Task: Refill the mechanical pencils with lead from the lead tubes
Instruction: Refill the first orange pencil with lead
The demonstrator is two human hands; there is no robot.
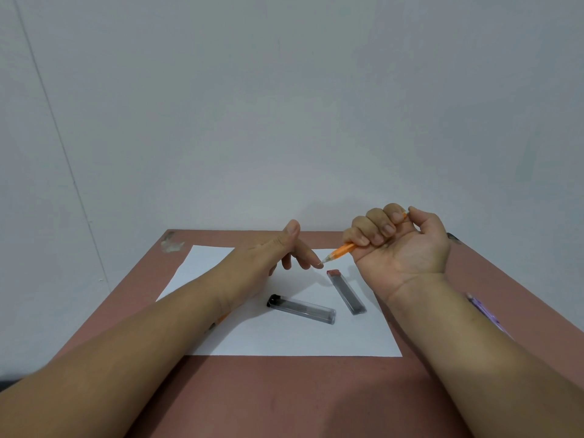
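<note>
My right hand (396, 245) grips an orange mechanical pencil (339, 251) in a fist, palm up, its tip pointing left and down. My left hand (278, 251) hovers over the white paper (284, 336), its index fingertip touching or nearly touching the pencil tip. Two clear lead tubes lie on the paper: one with a black cap (301, 308) and one with a reddish cap (346, 291). A bit of another orange pencil (221, 320) shows from under my left forearm. A purple pencil (483, 312) lies at the right, partly hidden by my right forearm.
The reddish-brown table (284, 396) stands against a plain grey wall. A scuffed patch (170, 243) marks the table's far left corner.
</note>
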